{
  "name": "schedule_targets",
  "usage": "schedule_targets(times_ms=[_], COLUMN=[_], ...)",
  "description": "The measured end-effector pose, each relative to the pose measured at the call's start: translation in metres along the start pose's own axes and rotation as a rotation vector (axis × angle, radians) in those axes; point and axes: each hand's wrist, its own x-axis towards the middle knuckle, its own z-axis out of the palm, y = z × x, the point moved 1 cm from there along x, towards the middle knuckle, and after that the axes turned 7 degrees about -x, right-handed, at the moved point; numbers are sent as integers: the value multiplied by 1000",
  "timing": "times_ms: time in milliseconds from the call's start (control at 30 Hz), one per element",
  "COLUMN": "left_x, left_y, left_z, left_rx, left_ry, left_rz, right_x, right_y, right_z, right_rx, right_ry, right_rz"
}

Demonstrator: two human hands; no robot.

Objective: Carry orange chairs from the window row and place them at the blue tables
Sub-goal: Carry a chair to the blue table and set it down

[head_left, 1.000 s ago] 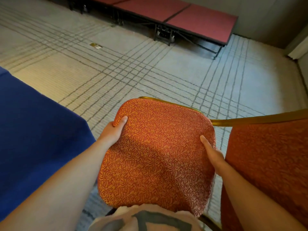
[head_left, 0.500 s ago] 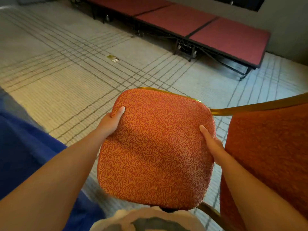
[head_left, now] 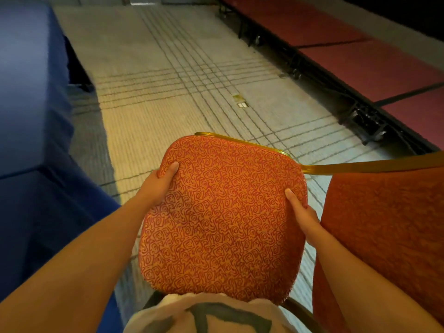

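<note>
I hold an orange chair (head_left: 223, 212) with a swirl-patterned seat and a gold frame, lifted off the floor in front of my body. My left hand (head_left: 159, 182) grips the seat's left edge, thumb on top. My right hand (head_left: 301, 213) grips the seat's right edge. The chair's padded orange backrest (head_left: 384, 231) stands at the right, with its gold frame bar running off the right edge. Blue-draped tables (head_left: 33, 121) fill the left side, close beside my left arm. The chair's legs are hidden under the seat.
Pale carpet (head_left: 168, 75) with dark grid lines stretches ahead between the tables and a row of low red stage platforms (head_left: 355, 58) on black frames along the right. A small floor socket plate (head_left: 240, 102) sits in the carpet ahead.
My view has swung left with the chair: the red platforms moved from ahead to the right side, and the aisle beside the blue tables now lies straight ahead. Both hands kept their grip.
</note>
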Motion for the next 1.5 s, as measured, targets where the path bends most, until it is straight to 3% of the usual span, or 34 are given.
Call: schedule_targets(times_ms=[233,667,1067,1233,1500], left_x=[122,376,622,706,828], left_y=[11,127,188,191,234], left_z=[-51,-203,-286,-313,-367], left_rx=[-82,-153,-215,-229,-209], left_ry=[126,307,482,514,505], left_rz=[-118,13,-92,-205,-150], right_x=[126,276,449,502,579], right_y=[-104,-399,-628,-693,-774], right_z=[102,307,487,545,654], right_rx=[-100,-141,-277,-313,-329], right_ry=[-146,-268,-390,-443,-468], right_rz=[-20,-220,-329,-349,-299])
